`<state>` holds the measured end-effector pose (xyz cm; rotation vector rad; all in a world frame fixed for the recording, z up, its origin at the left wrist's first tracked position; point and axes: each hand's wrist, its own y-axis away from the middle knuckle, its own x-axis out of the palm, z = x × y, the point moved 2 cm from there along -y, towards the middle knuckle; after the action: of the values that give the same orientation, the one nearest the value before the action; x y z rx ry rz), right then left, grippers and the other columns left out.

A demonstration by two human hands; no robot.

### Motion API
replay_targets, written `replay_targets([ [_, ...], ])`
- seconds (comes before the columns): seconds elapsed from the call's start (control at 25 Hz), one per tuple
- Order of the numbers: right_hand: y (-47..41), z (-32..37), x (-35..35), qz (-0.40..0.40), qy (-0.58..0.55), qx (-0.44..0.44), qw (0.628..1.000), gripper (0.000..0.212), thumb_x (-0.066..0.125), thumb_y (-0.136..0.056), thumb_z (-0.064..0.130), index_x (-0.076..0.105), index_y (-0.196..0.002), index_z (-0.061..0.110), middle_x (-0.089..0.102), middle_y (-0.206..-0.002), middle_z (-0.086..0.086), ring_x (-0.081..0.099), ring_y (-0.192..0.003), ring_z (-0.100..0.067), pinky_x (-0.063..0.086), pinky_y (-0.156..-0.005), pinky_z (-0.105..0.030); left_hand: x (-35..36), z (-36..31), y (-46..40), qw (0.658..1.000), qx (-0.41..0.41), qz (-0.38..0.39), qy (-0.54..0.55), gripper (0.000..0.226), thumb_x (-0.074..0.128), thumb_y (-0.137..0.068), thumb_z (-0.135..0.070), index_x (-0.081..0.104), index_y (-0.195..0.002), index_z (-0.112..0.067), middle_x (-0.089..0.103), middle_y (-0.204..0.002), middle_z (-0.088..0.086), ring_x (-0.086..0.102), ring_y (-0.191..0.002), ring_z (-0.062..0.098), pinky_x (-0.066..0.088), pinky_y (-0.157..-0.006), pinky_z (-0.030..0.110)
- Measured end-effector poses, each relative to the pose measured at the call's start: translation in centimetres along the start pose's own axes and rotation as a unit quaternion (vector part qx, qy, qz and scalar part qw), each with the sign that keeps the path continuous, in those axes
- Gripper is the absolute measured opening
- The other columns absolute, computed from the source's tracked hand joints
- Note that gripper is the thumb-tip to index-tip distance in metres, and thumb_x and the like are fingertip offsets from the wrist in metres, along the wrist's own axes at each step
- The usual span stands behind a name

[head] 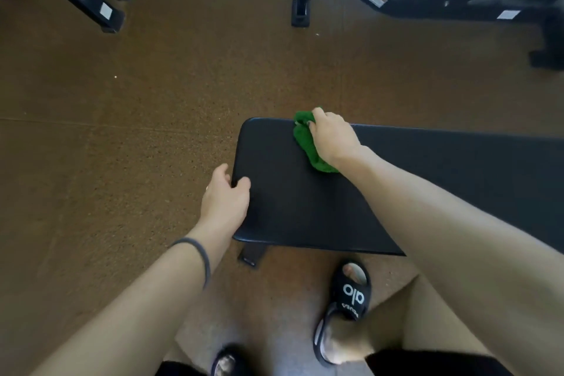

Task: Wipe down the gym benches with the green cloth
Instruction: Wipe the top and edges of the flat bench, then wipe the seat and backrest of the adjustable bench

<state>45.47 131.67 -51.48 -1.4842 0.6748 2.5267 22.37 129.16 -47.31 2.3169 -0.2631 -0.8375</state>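
Here the right hand [331, 137] presses the bunched green cloth [308, 143] on the bench [427, 186] near its far left corner, the pad's length running rightward, while the left hand [224, 195] clasps the near end edge.

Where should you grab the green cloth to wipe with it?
Take the green cloth from above, as the right hand does: fingers curled over its bunched top, palm pressing down. It lies crumpled flat on the black bench pad near the far edge, so only its top is reachable. The left hand steadies the pad's end.
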Motion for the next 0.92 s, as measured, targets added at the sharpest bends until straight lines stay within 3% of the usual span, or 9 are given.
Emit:
replay_targets([
  [0.12,2.8,2.0,-6.5,0.024,-0.276,0.135,0.951,0.030,0.037,-0.110,0.035,0.055,-0.115,0.011,0.064,-0.110,-0.010,0.063,-0.088,-0.026,0.053,-0.074,-0.041,-1.8,-7.5,5.0,0.998,0.042,0.038,0.002,0.071,0.066,-0.097,-0.042,0.031,-0.157,-0.030,0.043,-0.156,-0.002,0.050,-0.134,0.022,0.047,-0.106,0.041],
  [0.24,7.0,5.7,-13.8,0.084,-0.577,0.221,0.782,0.032,0.045,-0.109,0.033,0.062,-0.124,0.010,0.070,-0.119,-0.014,0.070,-0.105,-0.032,0.057,-0.095,-0.053,-3.3,-15.6,10.7,0.992,0.048,0.121,0.000,0.081,0.078,-0.088,-0.041,0.035,-0.155,-0.027,0.051,-0.145,-0.004,0.056,-0.121,0.013,0.046,-0.088,0.023],
  [0.36,10.9,8.4,-21.7,0.131,-0.683,0.249,0.674,0.035,0.046,-0.110,0.030,0.061,-0.133,0.008,0.071,-0.124,-0.017,0.072,-0.109,-0.032,0.058,-0.095,-0.050,-5.6,-22.6,16.0,0.985,0.058,0.161,-0.036,0.051,0.078,-0.088,-0.036,0.053,-0.131,-0.023,0.065,-0.114,-0.009,0.060,-0.091,0.000,0.041,-0.060,0.013],
  [0.44,12.4,8.9,-26.5,0.143,-0.710,0.258,0.640,0.035,0.047,-0.109,0.030,0.062,-0.131,0.006,0.072,-0.122,-0.017,0.073,-0.108,-0.031,0.059,-0.094,-0.048,-7.4,-26.4,18.7,0.981,0.079,0.157,-0.078,0.029,0.073,-0.093,-0.030,0.060,-0.116,-0.017,0.068,-0.100,-0.005,0.059,-0.080,0.003,0.038,-0.058,0.018],
  [0.52,13.3,9.5,-30.5,0.154,-0.695,0.252,0.655,0.033,0.049,-0.109,0.031,0.063,-0.126,0.006,0.073,-0.122,-0.015,0.073,-0.107,-0.028,0.060,-0.093,-0.045,-9.1,-29.6,20.7,0.977,0.100,0.153,-0.106,0.018,0.066,-0.097,-0.026,0.061,-0.109,-0.013,0.067,-0.092,-0.001,0.058,-0.076,0.009,0.039,-0.061,0.024],
  [0.64,13.3,9.7,-35.4,0.117,-0.501,0.225,0.828,0.053,0.060,-0.099,0.045,0.046,-0.144,0.021,0.049,-0.147,-0.004,0.056,-0.125,-0.022,0.050,-0.103,-0.042,-11.5,-34.0,22.4,0.969,0.120,0.177,-0.127,0.011,0.059,-0.101,-0.029,0.063,-0.105,-0.019,0.071,-0.098,0.001,0.067,-0.090,0.018,0.052,-0.075,0.032],
  [0.72,12.7,10.8,-38.9,0.055,-0.425,0.121,0.895,0.054,0.059,-0.098,0.032,0.042,-0.150,0.033,0.033,-0.155,0.005,0.039,-0.138,-0.016,0.036,-0.112,-0.039,-13.1,-36.4,22.6,0.958,0.147,0.206,-0.137,0.010,0.056,-0.103,-0.029,0.065,-0.105,-0.024,0.072,-0.101,0.000,0.068,-0.097,0.019,0.054,-0.087,0.036],
  [0.8,11.7,12.4,-41.3,0.101,-0.442,0.010,0.891,0.060,0.052,-0.093,0.008,0.049,-0.148,0.031,0.041,-0.156,0.007,0.036,-0.141,-0.009,0.035,-0.114,-0.034,-14.6,-38.4,22.1,0.948,0.166,0.225,-0.152,0.011,0.054,-0.104,-0.025,0.065,-0.104,-0.024,0.070,-0.099,-0.002,0.065,-0.095,0.016,0.050,-0.082,0.033],
  [0.92,9.6,15.6,-42.8,0.218,-0.382,-0.054,0.896,0.063,0.054,-0.079,-0.002,0.062,-0.131,0.032,0.065,-0.130,0.008,0.060,-0.120,-0.013,0.051,-0.099,-0.035,-17.6,-41.0,19.8,0.937,0.182,0.253,-0.160,0.012,0.052,-0.102,-0.019,0.064,-0.101,-0.019,0.065,-0.089,-0.002,0.058,-0.081,0.014,0.041,-0.070,0.030],
])
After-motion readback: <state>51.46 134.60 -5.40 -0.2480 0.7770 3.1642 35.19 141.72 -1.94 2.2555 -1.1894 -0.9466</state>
